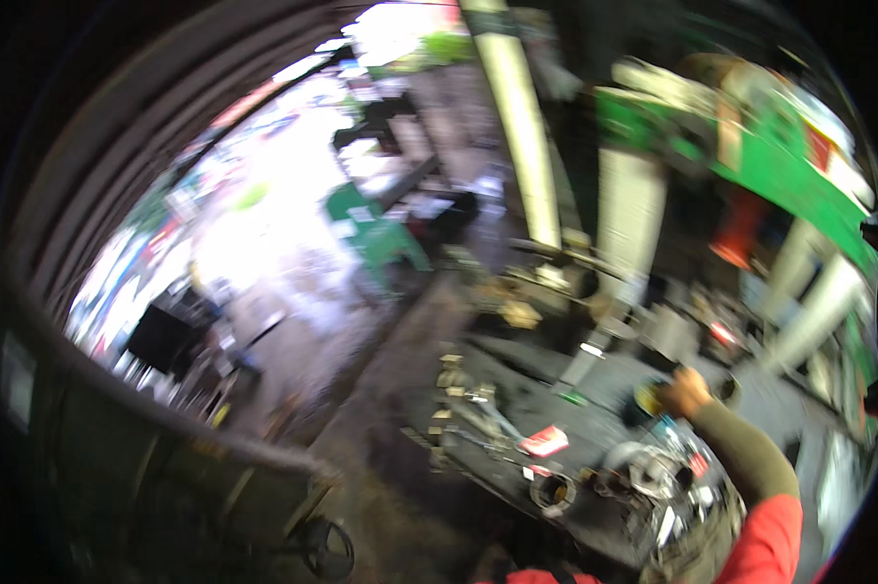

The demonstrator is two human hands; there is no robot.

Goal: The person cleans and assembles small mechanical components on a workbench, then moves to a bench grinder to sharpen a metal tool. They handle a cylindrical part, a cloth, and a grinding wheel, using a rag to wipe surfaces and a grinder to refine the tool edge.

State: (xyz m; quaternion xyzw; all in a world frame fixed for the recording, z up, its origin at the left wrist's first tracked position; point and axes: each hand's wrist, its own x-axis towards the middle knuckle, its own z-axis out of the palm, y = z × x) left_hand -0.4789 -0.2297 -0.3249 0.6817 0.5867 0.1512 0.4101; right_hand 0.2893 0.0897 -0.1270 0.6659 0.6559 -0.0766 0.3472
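My right hand (687, 392) reaches out over a dark workbench (604, 414), its arm in a green-brown and red sleeve. The fingers look closed on the side of a round yellow-and-dark object (647, 397), possibly a can or a roll of tape; motion blur hides its exact kind. Close to that forearm lies a cluster of metal rings and small parts (653, 472). A red-and-white packet (545, 441) rests nearer the middle of the bench, with a round metal ring (553, 492) just below it. My left hand is out of the picture.
Behind the bench stands a green rack (779, 161) on pale posts, loaded with items. A pale yellow pole (521, 127) rises beside it. Leftward, a green chair (369, 229) is near the bright opening. At lower left is a dark handwheel (328, 548).
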